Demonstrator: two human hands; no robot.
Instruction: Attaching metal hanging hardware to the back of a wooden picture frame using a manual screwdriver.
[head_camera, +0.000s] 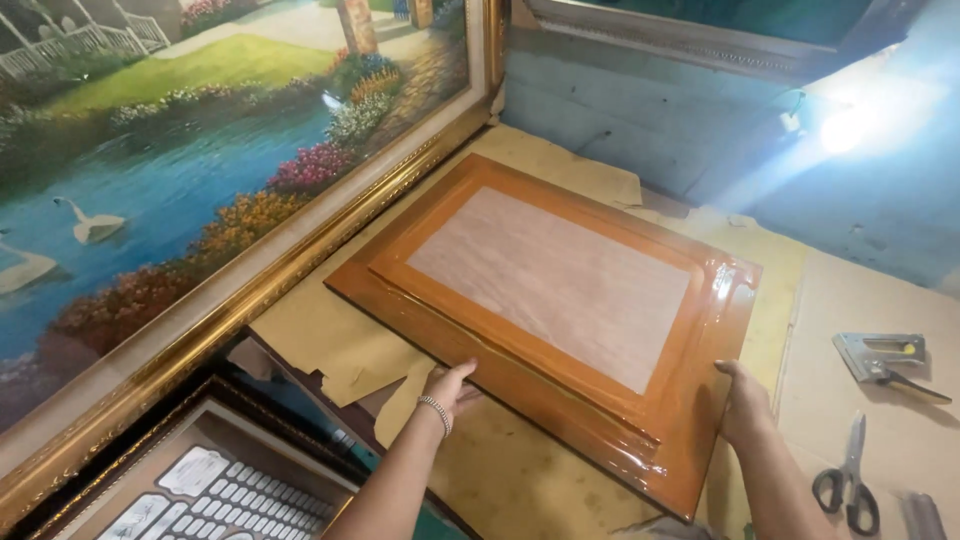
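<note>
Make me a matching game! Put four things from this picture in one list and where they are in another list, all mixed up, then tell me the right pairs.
Things:
1. orange wooden frame
2. scissors
3. staple gun
4. swan painting

Places:
A. lying at the bottom right, handles toward the camera
B. leaning at the left, in a gold frame
C. held at its near edge by the left hand and right hand
D. lying on the right, above the scissors in the picture

Pairs: 1-C, 2-A, 3-D, 4-B
</note>
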